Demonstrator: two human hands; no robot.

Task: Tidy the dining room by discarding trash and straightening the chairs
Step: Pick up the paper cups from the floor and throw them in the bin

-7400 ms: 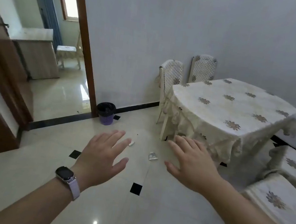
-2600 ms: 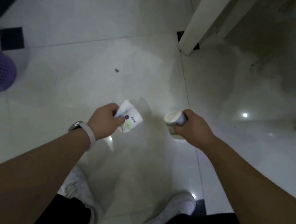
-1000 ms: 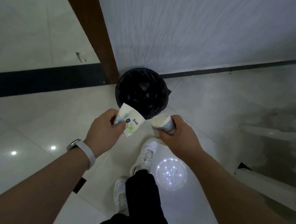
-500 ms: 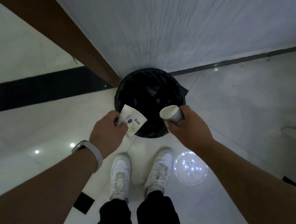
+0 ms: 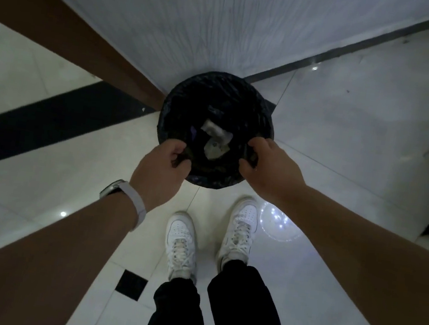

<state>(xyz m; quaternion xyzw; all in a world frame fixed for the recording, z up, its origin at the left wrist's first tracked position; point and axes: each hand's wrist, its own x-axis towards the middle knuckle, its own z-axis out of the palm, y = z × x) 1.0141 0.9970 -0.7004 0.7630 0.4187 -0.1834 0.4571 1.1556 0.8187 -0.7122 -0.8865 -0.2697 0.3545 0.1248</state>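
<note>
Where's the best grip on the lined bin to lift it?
Take the bin by its near rim, coming straight down from above: the round mouth faces up, the black liner is folded over the rim, and the far side sits close to the wall, so likely no room for fingers there.

wrist behind left hand: watch, dark face, pale strap, perhaps lilac in this dim light | forearms: bare | trousers: black | sneakers: white, laced
</note>
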